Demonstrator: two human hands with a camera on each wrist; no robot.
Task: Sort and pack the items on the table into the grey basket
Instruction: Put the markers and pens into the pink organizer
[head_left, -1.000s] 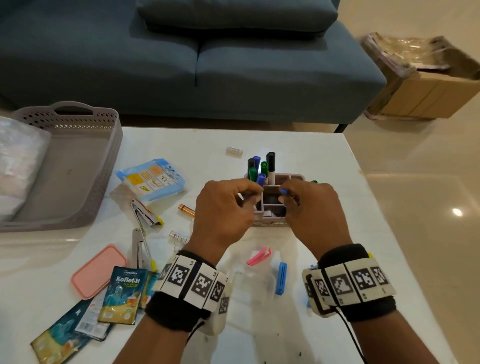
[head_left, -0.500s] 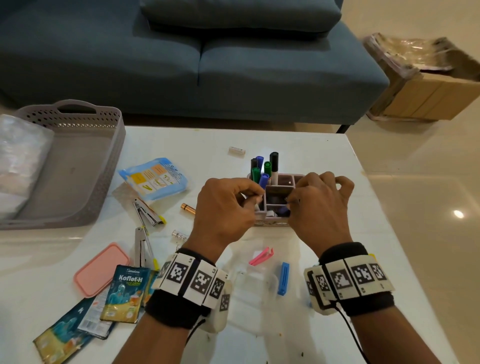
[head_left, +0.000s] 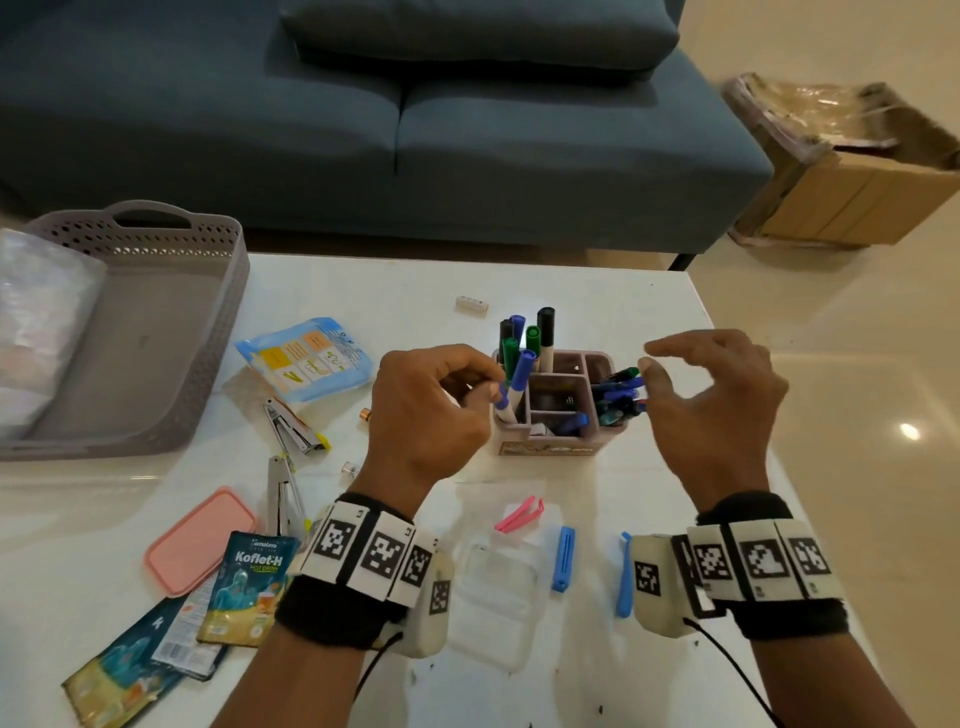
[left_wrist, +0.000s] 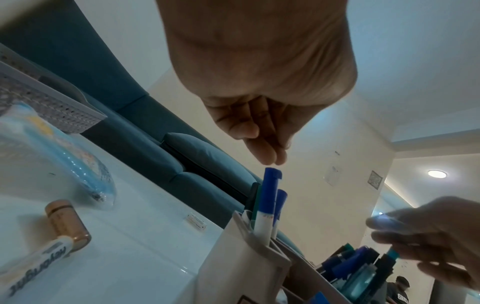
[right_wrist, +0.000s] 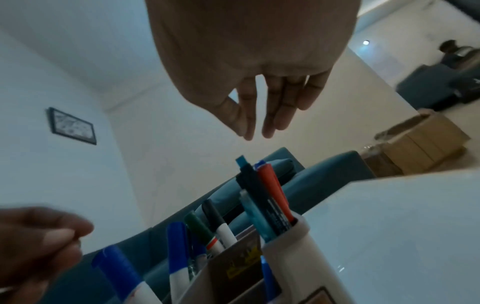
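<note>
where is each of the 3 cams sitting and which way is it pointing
Head: worn high, looks forward and down at the table; both hands and wristbands show.
Left wrist: under the left hand, looking up along its fingers to a blue marker.
Right wrist: under the right hand, facing the pens.
Shared: all three see the pen holder.
</note>
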